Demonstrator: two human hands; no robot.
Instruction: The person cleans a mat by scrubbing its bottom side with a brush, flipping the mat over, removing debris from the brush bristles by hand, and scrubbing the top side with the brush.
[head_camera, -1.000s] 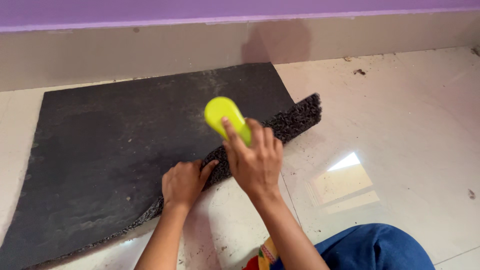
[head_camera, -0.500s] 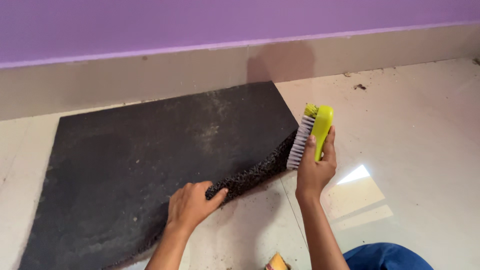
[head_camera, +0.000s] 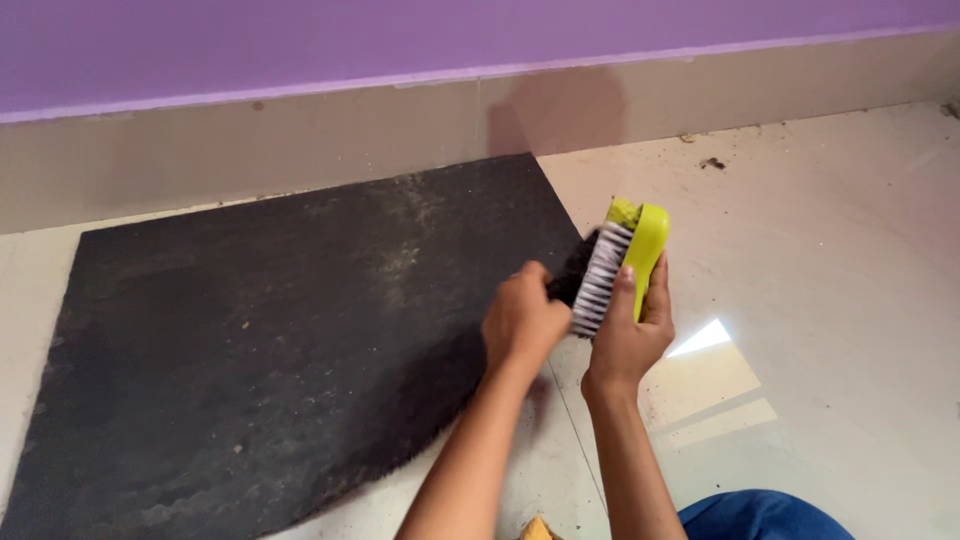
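Note:
A dark grey floor mat (head_camera: 270, 330) lies upside down on the pale tiled floor, its smooth backing dusty. My right hand (head_camera: 632, 338) holds a yellow-green scrubbing brush (head_camera: 625, 260) upright, white bristles facing left toward the mat's right corner. My left hand (head_camera: 522, 322) is closed at that corner beside the bristles, gripping the lifted mat edge; the corner itself is mostly hidden behind the hand.
A beige skirting (head_camera: 300, 140) under a purple wall (head_camera: 300, 40) runs along the far side. Dirt specks (head_camera: 714, 163) lie on the tiles at the back right. A bright window reflection (head_camera: 715, 375) shows on the floor. My blue-clothed knee (head_camera: 765, 518) is at the bottom right.
My right hand lifted the brush off the mat's folded edge and turned it bristles-left. My left hand moved right along the edge to the corner by the brush. The mat now lies flatter.

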